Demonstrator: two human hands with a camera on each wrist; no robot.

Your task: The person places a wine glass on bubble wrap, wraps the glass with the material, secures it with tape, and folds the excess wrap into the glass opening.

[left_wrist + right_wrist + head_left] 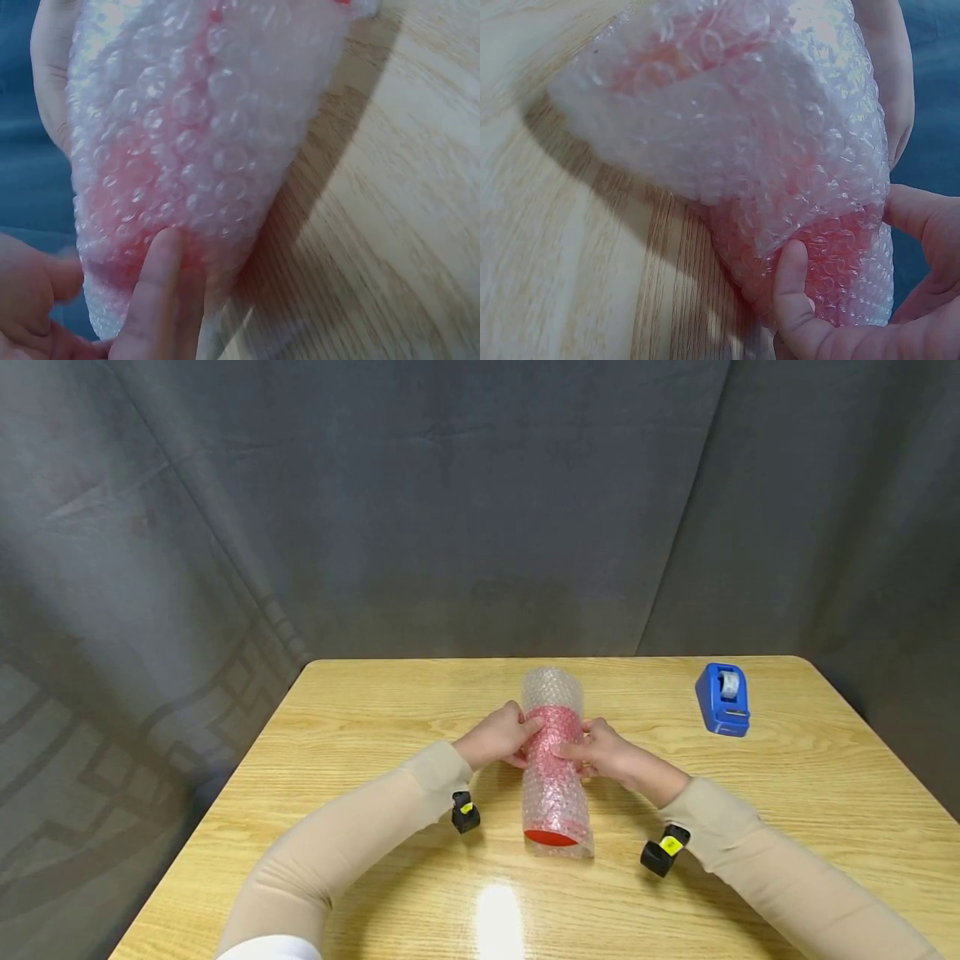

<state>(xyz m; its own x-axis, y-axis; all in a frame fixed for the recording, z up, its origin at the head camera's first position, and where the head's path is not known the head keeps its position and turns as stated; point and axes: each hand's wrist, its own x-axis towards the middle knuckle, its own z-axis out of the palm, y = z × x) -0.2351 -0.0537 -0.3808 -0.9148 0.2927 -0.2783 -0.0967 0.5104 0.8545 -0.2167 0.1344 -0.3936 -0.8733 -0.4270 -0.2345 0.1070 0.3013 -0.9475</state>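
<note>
- Holding a bubble-wrapped roll (pixel 553 793) with both hands, over the middle of the desk (pixel 375 710), long side running near to far.
- Gripping from the left with the left hand (pixel 497 735), fingers bent round the side, thumb on top of the wrap.
- Gripping from the right with the right hand (pixel 609 753), slightly nearer than the left, fingers round the side, thumb also on top.
- Showing red through the clear wrap, strongly between the hands and at the near end, with a loose flap (pixel 587 850) at the near right corner.
- Cannot tell whether lying flat or slightly lifted.
- On the far right of the desk, well apart from the hands, can see a blue tape dispenser (pixel 723 706) with a roll of tape (pixel 730 684).
- Wearing beige sleeves (pixel 375 810).
- Beyond the far edge, can see a grey curtain (pixel 450 527).
</note>
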